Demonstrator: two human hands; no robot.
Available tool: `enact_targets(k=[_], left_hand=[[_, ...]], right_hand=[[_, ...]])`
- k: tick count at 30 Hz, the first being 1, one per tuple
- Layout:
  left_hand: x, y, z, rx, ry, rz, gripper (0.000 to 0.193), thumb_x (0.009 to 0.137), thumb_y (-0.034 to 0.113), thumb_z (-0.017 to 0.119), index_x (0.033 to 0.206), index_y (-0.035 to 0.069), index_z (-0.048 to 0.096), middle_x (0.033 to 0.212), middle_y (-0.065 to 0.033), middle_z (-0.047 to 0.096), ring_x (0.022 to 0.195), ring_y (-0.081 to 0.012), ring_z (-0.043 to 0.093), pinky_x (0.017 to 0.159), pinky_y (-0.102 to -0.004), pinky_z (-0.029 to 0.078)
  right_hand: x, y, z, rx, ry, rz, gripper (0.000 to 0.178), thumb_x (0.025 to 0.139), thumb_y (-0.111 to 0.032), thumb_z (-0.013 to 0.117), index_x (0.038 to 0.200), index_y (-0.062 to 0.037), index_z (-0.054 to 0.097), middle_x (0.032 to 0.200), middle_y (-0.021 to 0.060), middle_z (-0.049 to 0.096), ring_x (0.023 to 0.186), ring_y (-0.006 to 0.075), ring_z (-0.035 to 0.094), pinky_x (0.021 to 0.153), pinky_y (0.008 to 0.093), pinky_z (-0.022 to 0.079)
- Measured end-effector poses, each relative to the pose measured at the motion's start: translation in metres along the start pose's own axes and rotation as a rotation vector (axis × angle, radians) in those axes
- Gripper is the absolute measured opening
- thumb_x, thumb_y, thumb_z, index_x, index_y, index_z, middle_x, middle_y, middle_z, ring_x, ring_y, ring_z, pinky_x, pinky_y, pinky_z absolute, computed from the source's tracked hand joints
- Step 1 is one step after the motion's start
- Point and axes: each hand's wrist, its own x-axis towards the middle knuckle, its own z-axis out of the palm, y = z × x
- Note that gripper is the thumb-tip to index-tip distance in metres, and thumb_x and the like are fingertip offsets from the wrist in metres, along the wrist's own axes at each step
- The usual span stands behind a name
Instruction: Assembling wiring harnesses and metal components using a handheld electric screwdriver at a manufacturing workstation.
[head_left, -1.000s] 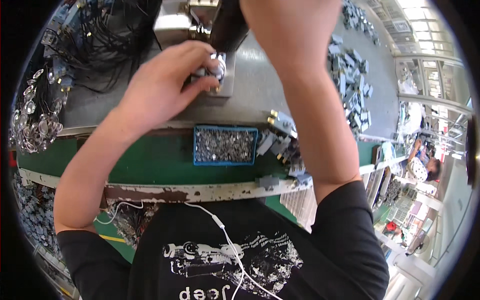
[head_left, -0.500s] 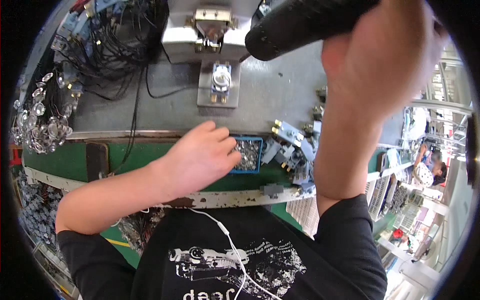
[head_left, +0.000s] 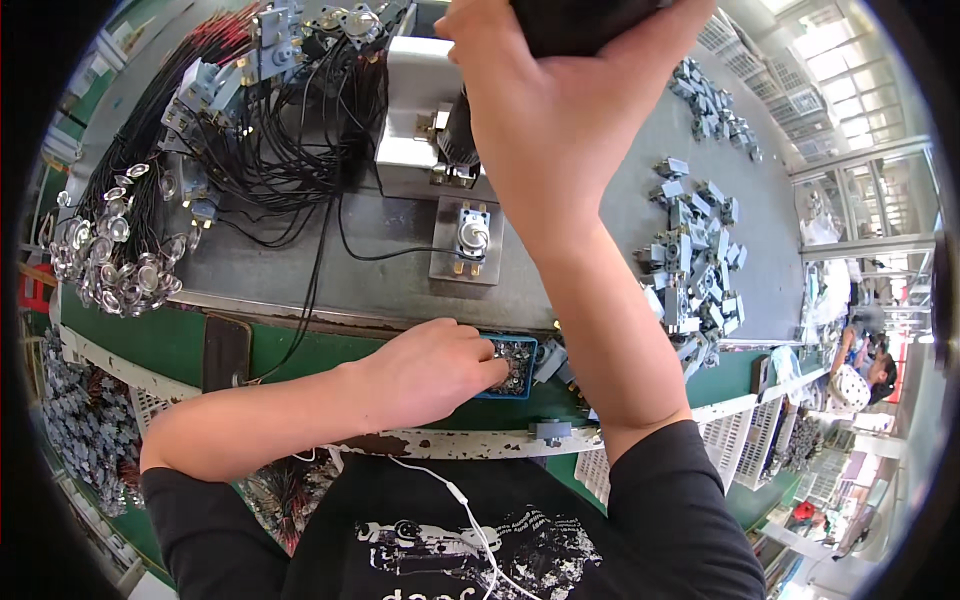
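My right hand (head_left: 560, 130) is raised at the top, its fingers wrapped round a thick black cylindrical handle (head_left: 585, 25). A black ribbed piece, partly behind this hand, reaches toward the metal fixture (head_left: 405, 130). My left hand (head_left: 435, 372) dips curled fingertips into a small blue tray (head_left: 528, 372) of tiny metal parts; what they pinch, if anything, is hidden. Between the hands and the fixture, a grey switch-like unit (head_left: 473, 235) with a round silver centre and brass terminals sits on a metal block (head_left: 450, 270). A black wire runs leftward from it.
Black wires (head_left: 300, 165) with grey units and a cluster of silver discs (head_left: 125, 250) lie left. Loose grey units (head_left: 690, 250) are spread to the right. A dark flat phone-like object (head_left: 227, 352) rests near the front edge. Another person (head_left: 865, 380) is far right.
My right hand and the black handle have swung left, toward the fixture. The view has shifted, showing more of the bench at right. My left hand stays at the blue tray, fingers now deeper in it.
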Motion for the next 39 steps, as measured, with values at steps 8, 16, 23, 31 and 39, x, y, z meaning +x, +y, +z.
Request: enact_targets(k=[8, 16, 23, 31, 39], left_hand=[[-0.002, -0.001, -0.032, 0.030, 0.260, -0.062, 0.011, 0.082, 0.006, 0.067, 0.093, 0.007, 0.069, 0.087, -0.0082, 0.068, 0.089, -0.0288, 0.066, 0.081, -0.0428, 0.052], [0.008, -0.033, -0.047, 0.242, 0.552, -0.203, 0.014, 0.083, 0.010, 0.076, 0.092, 0.009, 0.065, 0.093, -0.0041, 0.064, 0.092, -0.0254, 0.062, 0.081, -0.0408, 0.047], [0.016, -0.041, -0.039, 0.198, 0.579, -0.223, 0.017, 0.085, 0.013, 0.076, 0.093, 0.008, 0.062, 0.092, -0.0074, 0.061, 0.092, -0.0296, 0.063, 0.081, -0.0429, 0.048], [0.017, -0.039, -0.039, 0.139, 0.570, -0.283, 0.029, 0.085, 0.014, 0.077, 0.103, 0.006, 0.055, 0.095, -0.0115, 0.061, 0.093, -0.0348, 0.062, 0.081, -0.0461, 0.048], [0.015, -0.040, -0.038, 0.110, 0.563, -0.282, 0.032, 0.086, 0.013, 0.076, 0.108, 0.005, 0.056, 0.100, -0.0127, 0.060, 0.097, -0.0358, 0.062, 0.083, -0.0469, 0.049]], right_hand=[[0.006, 0.000, -0.013, 0.008, -0.228, 0.079, 0.068, 0.087, 0.006, 0.074, 0.141, -0.0044, 0.034, 0.100, 0.0067, 0.063, 0.085, 0.0118, 0.065, 0.070, 0.0266, 0.055], [-0.004, -0.046, -0.030, -0.063, 0.013, 0.326, 0.037, 0.088, 0.006, 0.076, 0.118, -0.0004, 0.056, 0.089, 0.0059, 0.067, 0.067, 0.0096, 0.064, 0.059, 0.0240, 0.053], [-0.019, -0.049, -0.044, -0.098, 0.016, 0.355, 0.034, 0.088, 0.006, 0.077, 0.115, 0.0002, 0.058, 0.088, 0.0058, 0.068, 0.066, 0.0095, 0.064, 0.058, 0.0240, 0.053], [-0.024, -0.043, -0.047, -0.101, -0.025, 0.389, 0.029, 0.088, 0.006, 0.077, 0.112, 0.0010, 0.061, 0.086, 0.0056, 0.068, 0.066, 0.0094, 0.064, 0.058, 0.0239, 0.053], [-0.024, -0.038, -0.051, -0.101, -0.080, 0.420, 0.024, 0.088, 0.006, 0.077, 0.108, 0.0018, 0.064, 0.085, 0.0054, 0.068, 0.065, 0.0093, 0.064, 0.058, 0.0238, 0.053]])
